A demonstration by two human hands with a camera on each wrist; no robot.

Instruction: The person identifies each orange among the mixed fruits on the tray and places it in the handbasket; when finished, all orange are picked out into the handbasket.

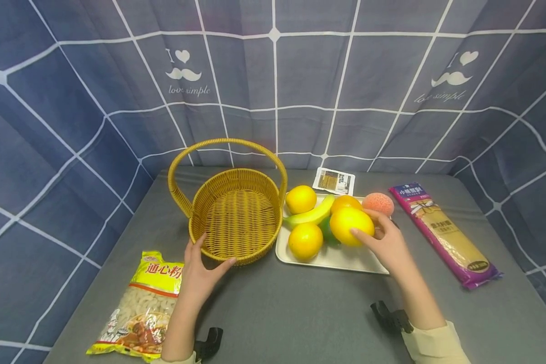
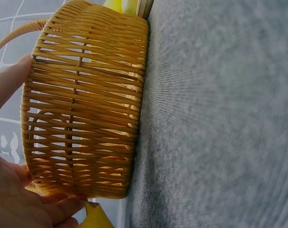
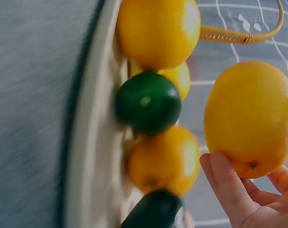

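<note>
Lifted fruit (image 1: 351,226): round, orange-yellow, raised over the tray (image 1: 329,258); the right wrist view shows it apart from the pieces lying below.
Right hand (image 1: 387,240): grasping the lifted fruit between thumb and fingers, above the right half of the tray.
Left hand (image 1: 200,270): grasping the near rim of the wicker basket (image 1: 241,222), left of the tray; some fingertips hidden behind the rim.
Step in hand: judged to be the lift of one piece from the tray, with the basket steadied.
Next move: judged to call for a secure hold on smooth, round skin; any carry left of the tray would need height over the fruit there and a steady basket.
Tray contents: far orange (image 1: 302,199) and near orange (image 1: 305,241) at the left end, banana (image 1: 313,212) between them; rear orange (image 1: 346,203) behind the lifted fruit; dark green fruit (image 3: 148,102) toward the middle; dark object (image 3: 155,211) toward the right end, partly cut off.
Pink ball (image 1: 378,205): at the tray's far right corner; its seating is hidden.
Basket contents: woven floor shows throughout; handle upright.
Surroundings: sachet (image 1: 334,180) just behind the tray; long noodle packet (image 1: 443,235) to its right; macaroni bag (image 1: 143,308) well left and nearer the person.
</note>
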